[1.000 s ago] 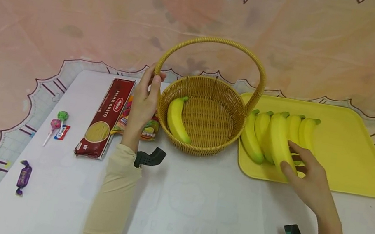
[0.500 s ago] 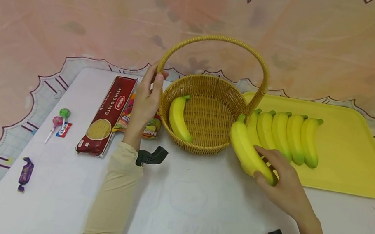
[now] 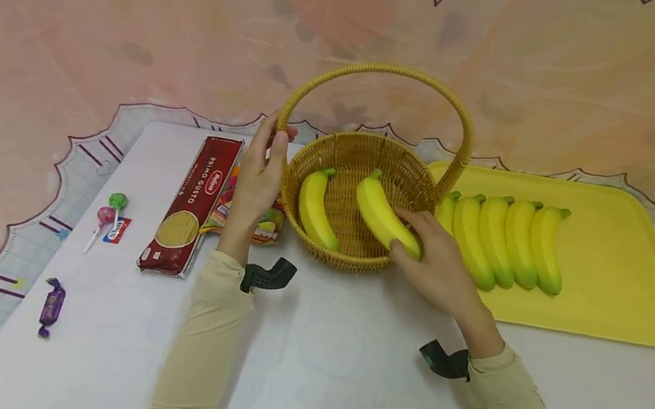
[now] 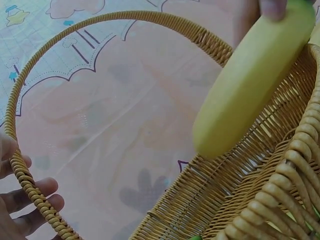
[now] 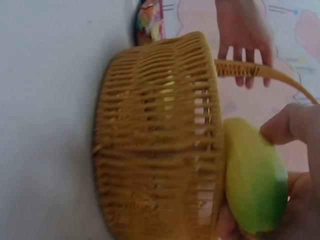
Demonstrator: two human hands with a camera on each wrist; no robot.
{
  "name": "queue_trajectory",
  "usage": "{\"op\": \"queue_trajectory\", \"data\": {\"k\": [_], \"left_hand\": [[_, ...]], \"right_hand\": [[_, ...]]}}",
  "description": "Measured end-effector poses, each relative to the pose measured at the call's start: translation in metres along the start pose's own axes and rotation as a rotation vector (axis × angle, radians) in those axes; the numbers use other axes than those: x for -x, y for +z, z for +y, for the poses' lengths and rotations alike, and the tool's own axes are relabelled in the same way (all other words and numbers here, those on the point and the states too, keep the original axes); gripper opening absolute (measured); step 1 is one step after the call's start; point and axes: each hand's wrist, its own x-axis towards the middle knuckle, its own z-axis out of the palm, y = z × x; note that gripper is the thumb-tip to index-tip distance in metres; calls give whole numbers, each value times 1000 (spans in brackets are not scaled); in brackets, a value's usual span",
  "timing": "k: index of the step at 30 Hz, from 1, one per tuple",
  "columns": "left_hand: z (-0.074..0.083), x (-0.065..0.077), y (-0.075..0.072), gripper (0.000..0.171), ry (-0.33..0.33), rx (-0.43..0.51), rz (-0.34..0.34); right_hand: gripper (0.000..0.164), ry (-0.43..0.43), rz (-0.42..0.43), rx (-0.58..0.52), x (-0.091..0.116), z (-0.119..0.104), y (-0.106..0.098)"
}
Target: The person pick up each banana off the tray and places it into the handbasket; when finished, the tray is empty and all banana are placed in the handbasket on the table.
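The right hand (image 3: 437, 262) pinches a banana (image 3: 380, 212) between thumb and fingers over the basket (image 3: 350, 262), stem toward eleven o'clock, green tip toward five. At the basket's ten o'clock, the left hand (image 3: 260, 174) holds the handle (image 3: 391, 69) between thumb and fingers. Released with its tip near the four-o'clock rim, the banana could catch there and roll outward, or bump the second banana (image 3: 317, 214) at eight o'clock inside.

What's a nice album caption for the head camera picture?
The right hand holds a banana over a wicker basket, where another banana lies; the left hand holds the handle.
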Motion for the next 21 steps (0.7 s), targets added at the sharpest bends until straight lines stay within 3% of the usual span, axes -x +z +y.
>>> {"op": "queue_trajectory", "data": {"k": [5, 9, 17, 21], "left_hand": [[0, -1, 0, 38, -14, -10, 0], [0, -2, 0, 38, -10, -9, 3], [0, -1, 0, 38, -24, -35, 8], [1, -1, 0, 38, -27, -31, -1]], "right_hand": [[50, 19, 19, 59, -22, -10, 10], [52, 38, -15, 92, -42, -13, 20], [54, 56, -192, 194, -65, -17, 40], [55, 42, -278, 190, -74, -19, 49]]}}
